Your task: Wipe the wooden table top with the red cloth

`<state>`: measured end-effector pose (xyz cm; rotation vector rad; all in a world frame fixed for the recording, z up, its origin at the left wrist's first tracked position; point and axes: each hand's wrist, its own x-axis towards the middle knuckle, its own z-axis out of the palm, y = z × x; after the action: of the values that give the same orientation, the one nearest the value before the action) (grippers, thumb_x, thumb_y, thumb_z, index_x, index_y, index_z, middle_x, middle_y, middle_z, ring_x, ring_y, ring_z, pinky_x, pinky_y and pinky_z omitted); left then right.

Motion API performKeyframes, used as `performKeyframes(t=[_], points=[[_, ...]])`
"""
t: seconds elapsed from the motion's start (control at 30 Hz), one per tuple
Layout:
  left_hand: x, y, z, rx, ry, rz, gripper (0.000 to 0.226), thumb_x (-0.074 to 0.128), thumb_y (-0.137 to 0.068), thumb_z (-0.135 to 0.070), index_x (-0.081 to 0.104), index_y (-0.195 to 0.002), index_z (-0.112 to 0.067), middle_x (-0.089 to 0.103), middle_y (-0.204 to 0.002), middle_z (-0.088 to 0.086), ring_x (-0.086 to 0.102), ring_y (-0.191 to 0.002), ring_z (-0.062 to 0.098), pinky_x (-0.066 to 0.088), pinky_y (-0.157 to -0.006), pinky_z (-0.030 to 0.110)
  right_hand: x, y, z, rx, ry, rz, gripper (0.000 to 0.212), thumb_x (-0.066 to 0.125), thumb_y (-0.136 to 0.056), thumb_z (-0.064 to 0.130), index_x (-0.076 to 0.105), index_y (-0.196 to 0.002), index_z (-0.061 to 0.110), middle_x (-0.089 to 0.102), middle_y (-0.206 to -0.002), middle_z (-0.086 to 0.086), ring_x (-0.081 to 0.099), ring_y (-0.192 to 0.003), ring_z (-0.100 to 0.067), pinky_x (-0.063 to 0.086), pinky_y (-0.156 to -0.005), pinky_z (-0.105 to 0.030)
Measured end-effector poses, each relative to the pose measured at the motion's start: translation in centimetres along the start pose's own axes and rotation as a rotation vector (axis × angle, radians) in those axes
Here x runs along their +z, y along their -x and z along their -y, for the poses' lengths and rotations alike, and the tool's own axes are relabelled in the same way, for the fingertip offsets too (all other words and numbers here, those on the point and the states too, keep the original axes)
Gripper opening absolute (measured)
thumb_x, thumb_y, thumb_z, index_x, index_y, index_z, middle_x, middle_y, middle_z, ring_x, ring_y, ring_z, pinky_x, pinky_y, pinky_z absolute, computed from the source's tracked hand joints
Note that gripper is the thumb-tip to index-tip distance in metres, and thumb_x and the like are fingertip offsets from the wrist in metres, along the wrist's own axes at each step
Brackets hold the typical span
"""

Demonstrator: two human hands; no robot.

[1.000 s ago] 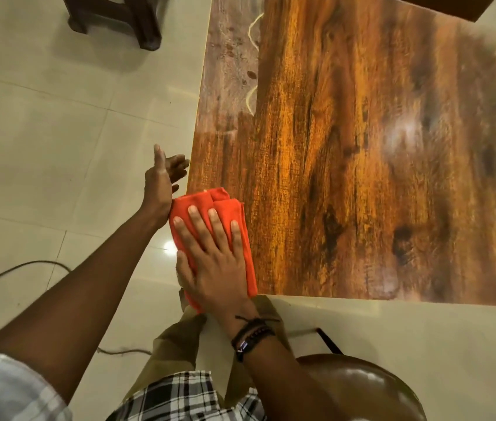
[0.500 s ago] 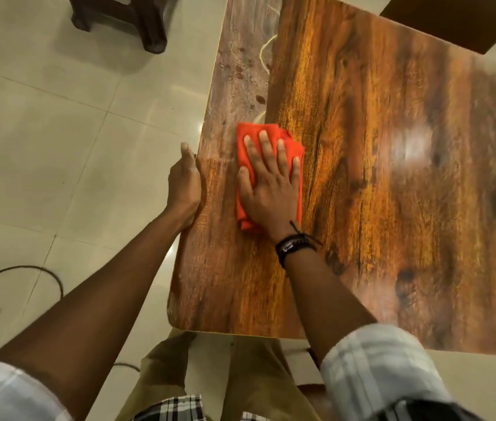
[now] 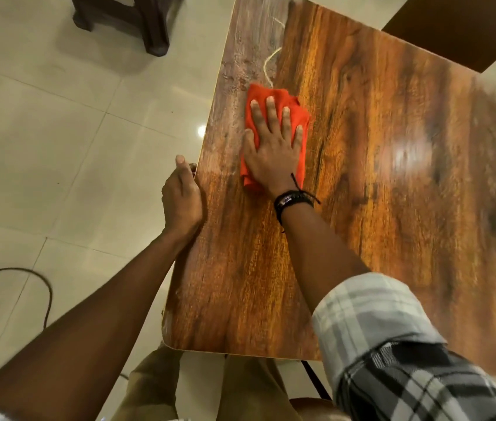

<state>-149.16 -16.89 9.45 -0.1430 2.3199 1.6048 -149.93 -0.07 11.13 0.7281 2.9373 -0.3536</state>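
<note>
Pressing flat on the cloth, the right hand has its four fingers straight and slightly spread, with the thumb out at the cloth's left edge. Much of the cloth is hidden under the palm; red shows past the fingertips, along the right side and by the wrist. It lies folded on the table, close to the left edge and towards the far end.

The left hand sits against that left edge with the thumb pointing up along it. Its fingers are out of sight, so whether they curl under the top cannot be told.

The table's far end and right side run out of frame, and its right part is blurred. Its rounded near-left corner and near edge are plain. Bare wood lies open to the right of the cloth and towards the person. A pale curved line just beyond the cloth may be a cord or a mark.

Counted: one cloth, one table, two hands. Dark bands circle the right wrist, their number unclear. One cable loops over the floor. Dark furniture stands cut off at the top left.
</note>
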Motion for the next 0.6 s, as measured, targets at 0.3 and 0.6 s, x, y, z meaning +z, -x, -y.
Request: performKeyframes(t=[0.3,0.6], points=[[-0.3,0.7,-0.5,-0.034,0.050,-0.043,0.069,0.011,-0.104,-0.052,0.061,-0.085,-0.008,0.072,-0.099,0.015,0.066,-0.094,0.029,0.049,-0.095,0.048,3.5,12.5,2.8,-0.276,-0.004,0.021,0.058,0.024,-0.104,0.047,0.014,-0.159,0.036,0.004,-0.169,0.007,-0.006,-0.156,-0.018,0.001,-0.125,-0.052],[-0.4,0.4,-0.5,0.003,0.066,-0.065,0.066,0.014,-0.104,-0.046,0.070,-0.105,-0.011,0.073,-0.100,0.006,0.066,-0.096,0.024,0.049,-0.086,0.029,2.2,3.0,2.6,-0.296,0.035,-0.007,0.056,0.032,-0.104,0.047,0.019,-0.158,0.037,0.011,-0.168,0.007,0.003,-0.156,-0.019,0.003,-0.125,-0.053]])
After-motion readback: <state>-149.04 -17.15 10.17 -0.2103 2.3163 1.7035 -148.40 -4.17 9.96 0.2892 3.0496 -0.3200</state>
